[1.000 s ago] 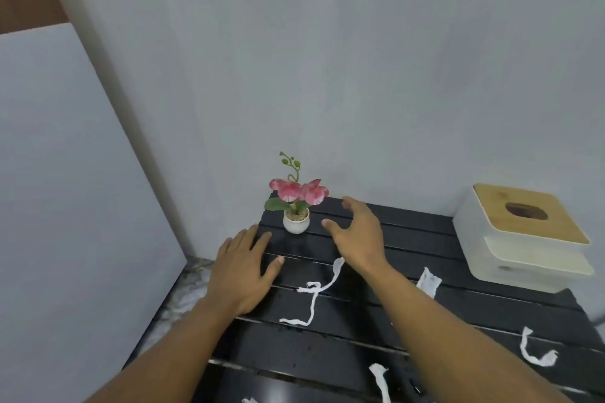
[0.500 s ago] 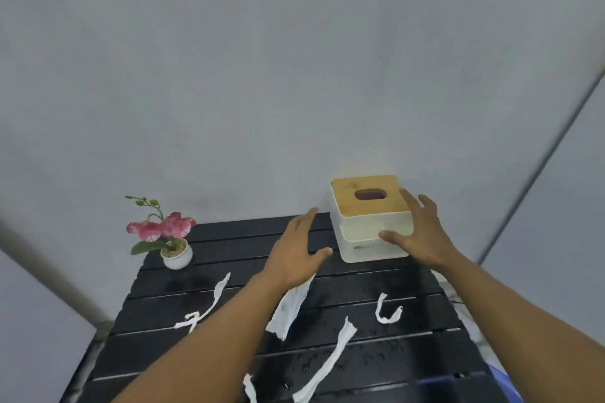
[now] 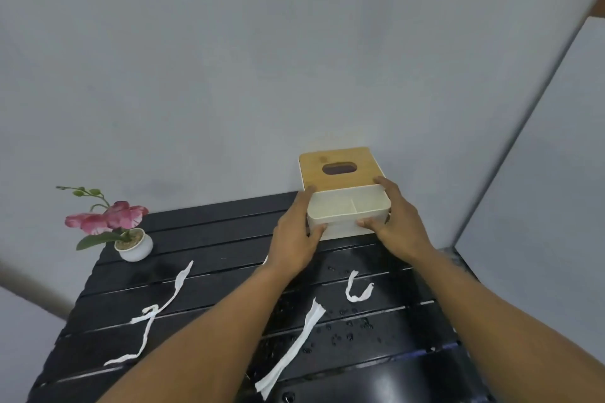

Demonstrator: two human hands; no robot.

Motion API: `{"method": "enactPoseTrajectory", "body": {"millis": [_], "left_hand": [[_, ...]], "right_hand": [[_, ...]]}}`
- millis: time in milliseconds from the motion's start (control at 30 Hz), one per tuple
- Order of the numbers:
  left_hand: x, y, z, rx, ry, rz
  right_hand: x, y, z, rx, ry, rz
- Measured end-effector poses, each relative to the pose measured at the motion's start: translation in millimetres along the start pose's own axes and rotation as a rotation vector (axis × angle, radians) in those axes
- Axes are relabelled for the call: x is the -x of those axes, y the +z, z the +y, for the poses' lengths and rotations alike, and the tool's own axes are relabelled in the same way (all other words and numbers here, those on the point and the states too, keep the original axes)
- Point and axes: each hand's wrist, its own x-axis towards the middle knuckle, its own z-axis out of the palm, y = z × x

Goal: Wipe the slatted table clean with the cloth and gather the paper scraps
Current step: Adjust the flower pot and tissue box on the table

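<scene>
A black slatted table fills the lower view, wet with drops near its right side. White paper scraps lie on it: a long twisted strip at the left, a straight strip in the middle, a small curled scrap at the right. At the back right stands a white tissue box with a wooden lid. My left hand grips its left side and my right hand its right side, around the white compartment tray at its front. No cloth is in view.
A small white pot with pink flowers stands at the table's back left corner. A grey wall rises right behind the table, and a pale panel stands to the right. Floor shows past the table's left edge.
The view swung from the flower pot to the tissue box. Both hands went from hovering over the table to closing on the box's two sides.
</scene>
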Motion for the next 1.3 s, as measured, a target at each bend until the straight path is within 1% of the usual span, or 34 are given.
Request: {"method": "enactPoseTrajectory", "body": {"millis": [200, 267, 367, 567, 700, 833, 1033, 1167, 1233, 1300], "left_hand": [[13, -37, -7, 0.002, 0.002, 0.059], [22, -60, -16, 0.010, -0.006, 0.092], [36, -97, -36, -0.049, -0.049, 0.142], [68, -148, -86, -0.058, -0.126, 0.162], [84, -161, -110, -0.045, -0.182, 0.162], [89, -171, -121, -0.056, -0.182, 0.143], [93, -175, -126, 0.024, -0.187, 0.151], [92, -174, -129, 0.024, -0.213, 0.156], [90, -173, -131, 0.017, -0.235, 0.123], [91, -174, -130, 0.056, -0.251, 0.057]], "right_hand": [[11, 16, -32, 0.000, -0.058, 0.047], [13, 30, -50, -0.013, -0.091, 0.028], [16, 59, -79, -0.057, -0.126, -0.023], [29, 123, -120, -0.081, -0.168, -0.120], [36, 150, -132, -0.083, -0.160, -0.148], [40, 166, -135, -0.066, -0.144, -0.150], [41, 175, -136, -0.048, -0.149, -0.148], [42, 176, -137, -0.041, -0.154, -0.163], [43, 175, -138, -0.040, -0.154, -0.182], [47, 171, -140, -0.033, -0.162, -0.214]]}}
